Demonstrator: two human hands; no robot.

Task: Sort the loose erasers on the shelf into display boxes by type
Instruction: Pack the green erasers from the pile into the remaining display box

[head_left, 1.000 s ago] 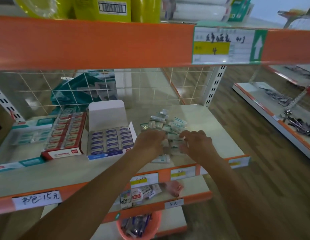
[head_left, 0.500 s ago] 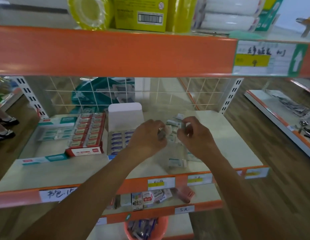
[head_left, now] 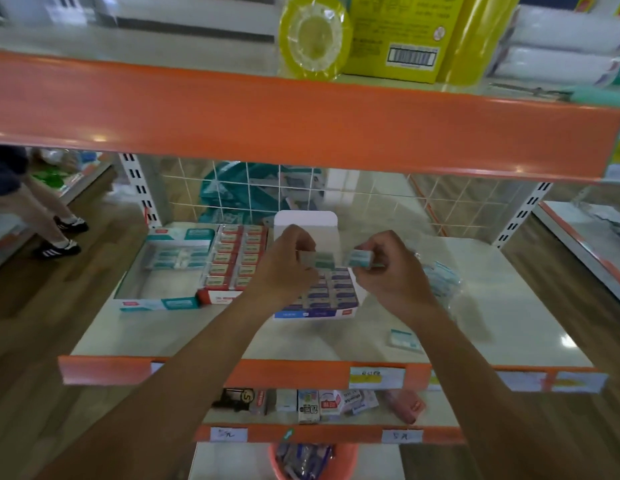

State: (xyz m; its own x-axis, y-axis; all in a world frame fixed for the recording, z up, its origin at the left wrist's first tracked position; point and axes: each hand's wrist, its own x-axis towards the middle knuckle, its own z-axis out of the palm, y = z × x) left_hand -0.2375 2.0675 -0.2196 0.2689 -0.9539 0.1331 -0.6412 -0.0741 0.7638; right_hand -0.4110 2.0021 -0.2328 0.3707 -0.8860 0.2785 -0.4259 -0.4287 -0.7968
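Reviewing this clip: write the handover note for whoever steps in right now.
Left hand pinches a small teal-and-white wrapped eraser; right hand pinches a second teal-and-white eraser, both above the blue cardboard display box.
Red cardboard display box looks full; teal cardboard display box is part-filled.
Left: the held pair, the blurred loose pile on the right, one lone eraser near the shelf front.

Three display boxes (head_left: 218,296); two hands (head_left: 284,268); two held erasers (head_left: 360,259); one lone eraser (head_left: 402,339).
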